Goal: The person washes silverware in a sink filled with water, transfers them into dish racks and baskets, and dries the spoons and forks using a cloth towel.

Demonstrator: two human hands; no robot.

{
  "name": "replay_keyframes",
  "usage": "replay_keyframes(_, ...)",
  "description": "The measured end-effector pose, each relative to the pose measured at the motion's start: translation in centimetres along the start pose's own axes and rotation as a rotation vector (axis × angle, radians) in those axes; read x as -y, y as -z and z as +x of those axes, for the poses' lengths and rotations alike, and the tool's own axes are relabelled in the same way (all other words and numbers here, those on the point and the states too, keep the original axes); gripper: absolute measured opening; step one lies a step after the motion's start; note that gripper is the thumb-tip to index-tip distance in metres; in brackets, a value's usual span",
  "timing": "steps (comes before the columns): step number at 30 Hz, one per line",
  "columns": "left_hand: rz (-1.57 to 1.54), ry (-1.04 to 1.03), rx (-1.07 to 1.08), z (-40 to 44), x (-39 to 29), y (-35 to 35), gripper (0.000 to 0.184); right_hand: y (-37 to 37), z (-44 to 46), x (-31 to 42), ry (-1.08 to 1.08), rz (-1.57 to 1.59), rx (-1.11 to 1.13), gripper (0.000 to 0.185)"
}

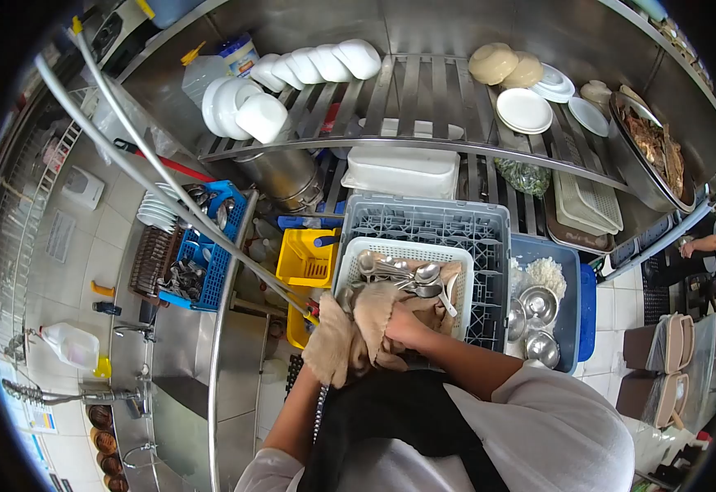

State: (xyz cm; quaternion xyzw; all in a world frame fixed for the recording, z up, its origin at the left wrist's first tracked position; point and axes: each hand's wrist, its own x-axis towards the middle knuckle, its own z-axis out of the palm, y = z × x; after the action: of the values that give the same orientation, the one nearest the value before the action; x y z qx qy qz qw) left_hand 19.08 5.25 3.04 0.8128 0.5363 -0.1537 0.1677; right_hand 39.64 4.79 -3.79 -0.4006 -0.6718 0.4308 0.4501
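Head camera | wide, round-edged view | faces forward, steeply down | near: left hand (330, 344), right hand (377, 316), below centre | beyond: shelf (408, 94), top

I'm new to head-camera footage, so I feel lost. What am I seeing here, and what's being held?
There's no machine: a person wears one camera on the head, looking forward and down, so this wide, rounded picture is their own view. Their hands are busy in a beige cloth, which hides the fingers, so I can't tell what else they grip. Below them, a white basket of spoons sits on a grey rack. To the right, a tub holds metal bowls.
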Motion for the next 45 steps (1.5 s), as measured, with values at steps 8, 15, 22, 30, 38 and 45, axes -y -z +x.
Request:
replay_keyframes(8, -0.117, -0.177, -0.342, -8.1, -2.4, 9.6, 0.040, 7.3, 3.6, 3.8, -0.665, 0.699, 0.054, 0.031)
replay_keyframes(15, -0.061, -0.343, -0.301, -10.0, -1.4, 6.7, 0.041, 3.5, 3.7, 2.8, -0.550, 1.087, 0.316, 0.028)
replay_keyframes(22, -0.353, 0.160, -0.092, -10.8, -7.4, 14.0, 0.038, 8.4, 5.1, 8.0, 0.209, -0.406, 0.492, 0.036)
replay_keyframes(30, 0.031, 0.139, -0.427, -7.1, -6.7, 4.1, 0.039, 7.3, 4.2, 4.8, -0.116, 0.372, 0.190, 0.043)
replay_keyframes(38, 0.078, -0.129, -0.543, -0.5, -5.6, 1.7, 0.042, -1.3, -0.2, -0.5, -0.253, 0.718, -0.168, 0.039)
replay_keyframes(45, 0.046, -0.102, -0.354, 0.5, -5.9, 1.8, 0.040, 3.2, -0.6, 7.5, -0.444, 0.192, -0.020, 0.031)
